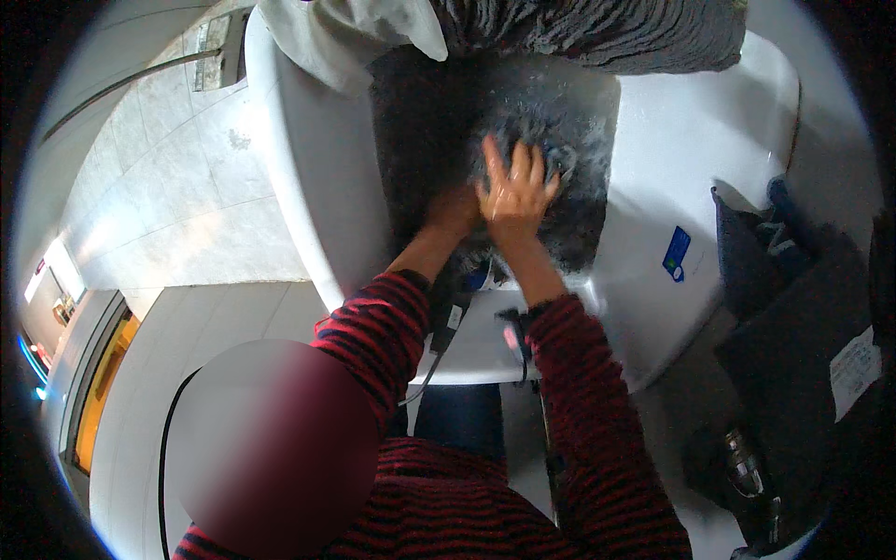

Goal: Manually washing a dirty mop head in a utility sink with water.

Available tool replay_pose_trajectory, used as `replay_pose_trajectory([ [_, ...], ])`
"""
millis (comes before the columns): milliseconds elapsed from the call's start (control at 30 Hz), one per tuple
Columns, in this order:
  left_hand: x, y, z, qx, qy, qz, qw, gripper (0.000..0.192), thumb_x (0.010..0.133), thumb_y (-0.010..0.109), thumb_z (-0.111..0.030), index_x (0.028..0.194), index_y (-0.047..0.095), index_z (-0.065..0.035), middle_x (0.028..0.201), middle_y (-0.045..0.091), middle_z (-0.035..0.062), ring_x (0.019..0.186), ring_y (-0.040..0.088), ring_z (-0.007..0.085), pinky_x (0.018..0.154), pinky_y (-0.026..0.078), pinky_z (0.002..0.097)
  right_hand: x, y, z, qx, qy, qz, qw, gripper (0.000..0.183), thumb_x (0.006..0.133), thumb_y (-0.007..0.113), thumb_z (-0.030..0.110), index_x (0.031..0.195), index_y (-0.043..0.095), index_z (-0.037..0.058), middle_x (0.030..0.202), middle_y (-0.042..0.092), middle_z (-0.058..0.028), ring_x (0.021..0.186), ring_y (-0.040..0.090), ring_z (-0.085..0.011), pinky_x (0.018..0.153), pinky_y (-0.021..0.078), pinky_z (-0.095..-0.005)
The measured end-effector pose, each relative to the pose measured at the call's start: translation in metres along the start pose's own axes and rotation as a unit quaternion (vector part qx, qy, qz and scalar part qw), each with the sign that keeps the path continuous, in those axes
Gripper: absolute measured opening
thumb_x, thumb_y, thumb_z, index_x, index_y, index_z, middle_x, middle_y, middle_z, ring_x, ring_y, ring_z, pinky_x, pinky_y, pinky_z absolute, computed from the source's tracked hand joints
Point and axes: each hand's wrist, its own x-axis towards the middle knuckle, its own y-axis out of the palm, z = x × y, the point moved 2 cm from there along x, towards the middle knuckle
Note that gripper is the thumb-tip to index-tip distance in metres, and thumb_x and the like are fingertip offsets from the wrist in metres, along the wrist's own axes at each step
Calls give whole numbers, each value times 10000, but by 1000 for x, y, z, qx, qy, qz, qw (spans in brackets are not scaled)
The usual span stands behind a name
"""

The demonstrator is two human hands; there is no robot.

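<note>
A white basin (pixel 448 350) before me has a dark, wet inside (pixel 420 105), where I cannot tell dark water from soaked dark cloth. My right hand (pixel 516 189) is wet and lies palm down over this dark mass, fingers spread, with pale foam and splashes (pixel 595 133) nearby. Nothing shows in its grasp. Close beside it on the left is my left hand (pixel 451 210), blurred and partly lost in the dark, so its fingers cannot be made out. Both sleeves are red-and-black striped.
A bunched grey textile (pixel 595 35) and a white cloth (pixel 357 35) hang over the far rim. A black device with a cable (pixel 448 325) rests at the near rim. At the right are a blue sticker (pixel 676 252) and a dark fabric item (pixel 777 350). Pale tiles (pixel 231 231) lie left.
</note>
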Motion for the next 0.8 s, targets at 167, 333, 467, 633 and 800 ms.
replay_pose_trajectory([
  [167,-19,6,-6,133,69,-120,981,688,672,624,-247,1238,284,-56,1260,307,189,1155,316,326,926,312,380,72,14,-44,25,181,85,980,453,737,552,328,1141,439,156,1036,507,-140,975,475,-323,776,369,-484],
  [333,-18,11,18,93,117,-125,981,749,629,668,-242,1241,278,-57,1265,293,191,1155,309,329,929,308,379,109,11,-73,9,173,274,946,435,785,484,329,1064,491,-5,1030,527,-192,908,522,-348,788,396,-417],
  [467,-11,20,-3,71,129,-74,986,765,652,649,-232,1261,229,-35,1253,306,204,1172,279,336,964,264,375,78,11,-113,219,272,20,937,381,781,486,303,1028,522,15,1023,517,-215,955,501,-317,802,399,-369],
  [633,-1,-6,43,111,92,-94,985,548,712,562,-241,1192,362,-69,1159,431,172,1078,406,318,906,328,366,14,-27,-6,195,45,14,980,397,750,529,263,1114,488,111,973,499,-184,914,470,-355,820,351,-414],
  [800,-4,6,34,296,69,-30,952,397,767,454,-215,1134,428,-67,1076,497,165,1038,447,305,870,362,372,-6,-5,12,11,2,24,1000,474,706,567,293,1161,450,230,1051,458,-125,960,442,-291,832,294,-502],
])
